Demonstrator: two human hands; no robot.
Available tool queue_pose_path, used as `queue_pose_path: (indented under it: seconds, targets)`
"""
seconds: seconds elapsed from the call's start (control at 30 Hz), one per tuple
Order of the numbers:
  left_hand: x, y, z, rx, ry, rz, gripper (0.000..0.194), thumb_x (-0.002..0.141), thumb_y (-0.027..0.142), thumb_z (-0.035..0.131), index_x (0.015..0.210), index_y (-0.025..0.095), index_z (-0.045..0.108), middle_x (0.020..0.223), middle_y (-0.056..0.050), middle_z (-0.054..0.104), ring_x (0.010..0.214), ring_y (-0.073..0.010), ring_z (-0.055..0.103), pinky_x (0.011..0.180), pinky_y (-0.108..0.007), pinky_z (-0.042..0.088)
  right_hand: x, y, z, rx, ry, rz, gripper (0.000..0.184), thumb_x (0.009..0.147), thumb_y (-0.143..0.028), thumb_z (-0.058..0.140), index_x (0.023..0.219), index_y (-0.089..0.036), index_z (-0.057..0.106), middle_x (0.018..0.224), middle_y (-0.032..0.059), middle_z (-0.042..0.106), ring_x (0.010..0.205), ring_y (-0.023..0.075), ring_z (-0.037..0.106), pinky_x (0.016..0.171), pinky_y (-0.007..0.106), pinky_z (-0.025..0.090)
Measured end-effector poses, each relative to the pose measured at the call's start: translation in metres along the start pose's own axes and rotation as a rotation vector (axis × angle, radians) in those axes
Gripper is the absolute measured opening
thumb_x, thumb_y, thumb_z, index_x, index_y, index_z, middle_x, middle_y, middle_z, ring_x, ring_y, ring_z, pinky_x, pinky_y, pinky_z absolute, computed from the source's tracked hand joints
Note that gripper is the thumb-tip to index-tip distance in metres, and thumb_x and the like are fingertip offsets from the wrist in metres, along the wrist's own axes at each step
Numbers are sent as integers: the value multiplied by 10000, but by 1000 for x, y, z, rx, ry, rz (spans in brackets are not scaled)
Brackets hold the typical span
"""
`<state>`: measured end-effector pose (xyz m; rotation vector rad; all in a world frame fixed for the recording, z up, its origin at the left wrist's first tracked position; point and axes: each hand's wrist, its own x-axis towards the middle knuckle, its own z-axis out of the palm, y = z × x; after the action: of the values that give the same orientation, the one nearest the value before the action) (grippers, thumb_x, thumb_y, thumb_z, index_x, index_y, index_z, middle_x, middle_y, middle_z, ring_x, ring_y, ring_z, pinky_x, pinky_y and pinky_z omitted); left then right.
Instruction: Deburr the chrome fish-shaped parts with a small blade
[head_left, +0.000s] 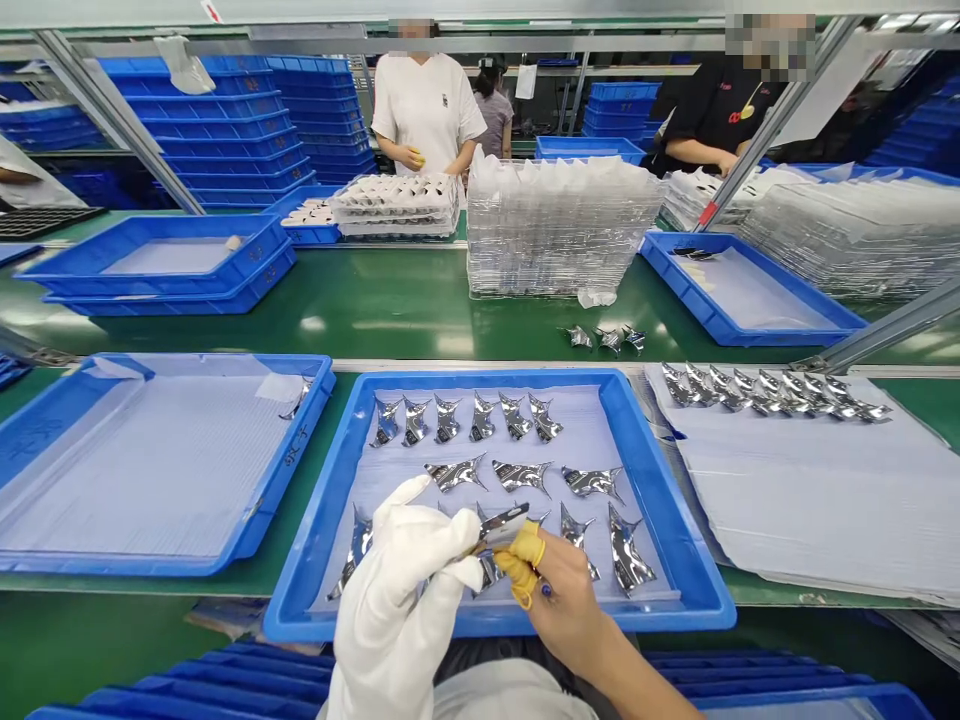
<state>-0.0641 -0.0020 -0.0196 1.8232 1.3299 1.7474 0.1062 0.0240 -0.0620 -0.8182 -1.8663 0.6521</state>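
Along worktop's near edge, blue tray [667, 510] under both hands: white-gloved left hand [397, 590] and right hand [574, 610], yellow finger cots [521, 560] on it, both closed, pinching mirror-bright metal piece [502, 527], most of it hidden by fingers. More pieces [454, 475] in rows on pale liner [600, 430], lowest row partly masked by hands. Further pieces [765, 392] on sheet [810, 500] at right. Beyond green worktop [390, 310], stacked clear trays [559, 230]; co-worker [427, 110] at far side, cut off by frame.
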Motion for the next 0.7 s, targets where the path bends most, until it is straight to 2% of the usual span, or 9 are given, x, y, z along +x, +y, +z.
queue_pose_path:
  seconds: [0.13, 0.23, 0.3, 0.4, 0.5, 0.57, 0.7]
  targets:
    - [1, -3, -2, -13, -29, 5, 430, 945, 95, 623, 1281, 345, 721, 882, 38, 793, 841, -186, 699, 1164, -535, 417, 7, -4, 1, 42, 11, 32, 212, 995, -104, 528, 876, -227, 654, 713, 35, 692, 617, 178, 619, 558, 264, 489]
    - [2, -7, 0, -43, -12, -46, 412, 938, 114, 656, 1260, 358, 732, 936, 35, 804, 912, -193, 714, 1180, -513, 413, 10, -8, 4, 71, 2, 73, 229, 1013, -136, 507, 840, -235, 619, 697, 23, 657, 611, 173, 589, 559, 268, 474]
    - [2, -12, 2, -60, 23, -161, 340, 925, 157, 700, 1193, 358, 760, 1010, 23, 811, 1017, -213, 723, 1168, -487, 444, 11, -10, 5, 83, 9, 102, 249, 1033, -177, 502, 810, -236, 595, 679, 8, 625, 586, 158, 542, 542, 260, 450]
    - [4, -22, 5, -75, 50, -455, 148, 894, 291, 747, 1033, 296, 797, 1093, -33, 815, 1130, -271, 724, 1060, -445, 553, 10, -14, 6, 100, 27, 141, 284, 1051, -267, 517, 776, -231, 579, 653, -11, 580, 553, 138, 477, 512, 248, 414]
    - [8, -32, 9, -37, 0, -718, 246, 850, 461, 738, 969, 254, 798, 1044, -74, 824, 1010, -328, 773, 887, -443, 638, 9, -15, 3, 149, 15, 230, 300, 1037, -357, 556, 773, -225, 612, 659, -9, 585, 555, 134, 475, 518, 244, 423]
    - [11, -34, 16, -2, -44, -780, 314, 833, 510, 715, 992, 252, 797, 1013, -68, 827, 927, -342, 787, 831, -452, 651, 8, -15, -1, 217, 4, 324, 307, 1008, -402, 608, 763, -220, 640, 675, -6, 602, 562, 130, 481, 526, 240, 431]
    - [16, -27, 34, 35, -110, -772, 390, 856, 544, 672, 1062, 232, 784, 1051, -60, 825, 974, -337, 774, 856, -430, 641, 6, -10, -11, 388, 39, 493, 371, 897, -482, 761, 682, -205, 641, 632, -33, 559, 527, 104, 433, 517, 240, 386]
